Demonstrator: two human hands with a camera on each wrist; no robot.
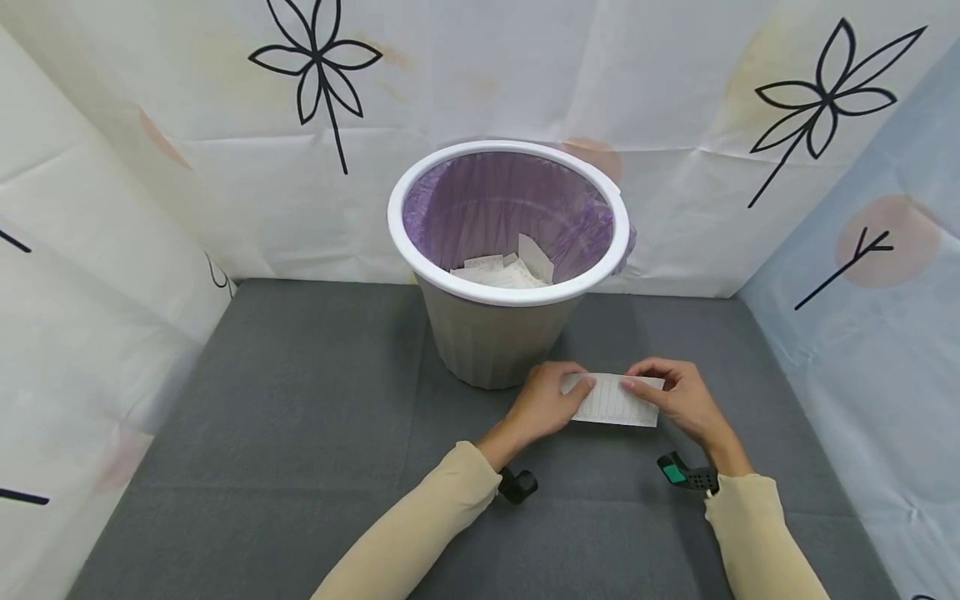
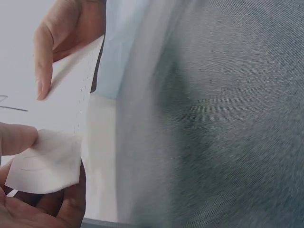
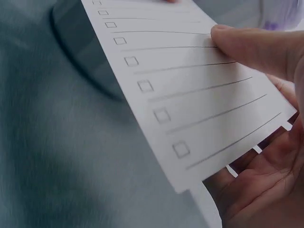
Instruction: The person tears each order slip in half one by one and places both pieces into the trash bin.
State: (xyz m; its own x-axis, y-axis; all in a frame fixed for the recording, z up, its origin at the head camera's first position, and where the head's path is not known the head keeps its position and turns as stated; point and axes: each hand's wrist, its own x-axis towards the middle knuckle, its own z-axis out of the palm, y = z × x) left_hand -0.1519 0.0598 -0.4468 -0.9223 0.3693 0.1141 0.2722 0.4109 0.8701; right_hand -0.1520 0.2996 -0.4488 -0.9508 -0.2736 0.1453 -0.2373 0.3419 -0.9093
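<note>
1. 2 hands, my left hand [image 1: 542, 407] and right hand [image 1: 681, 400], pinch the paper slip [image 1: 617, 401] by its ends, taut just before the bin [image 1: 504, 250]; open mat [image 1: 285, 400] flanks my fingers.
2. Left wrist: my thumb [image 2: 16, 137] pinches the slip's [image 2: 45, 164] curled corner.
3. Right wrist: my fingertip [image 3: 247, 45] presses the checklist's [image 3: 190, 95] edge against my palm.

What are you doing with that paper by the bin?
A person holds a strip of paper with both hands, the left hand pinching one end and the right hand the other, just above the grey mat. The paper has checkboxes and lines printed on it. Right behind it stands a bin with a purple liner, and some paper pieces already lie inside.
</note>
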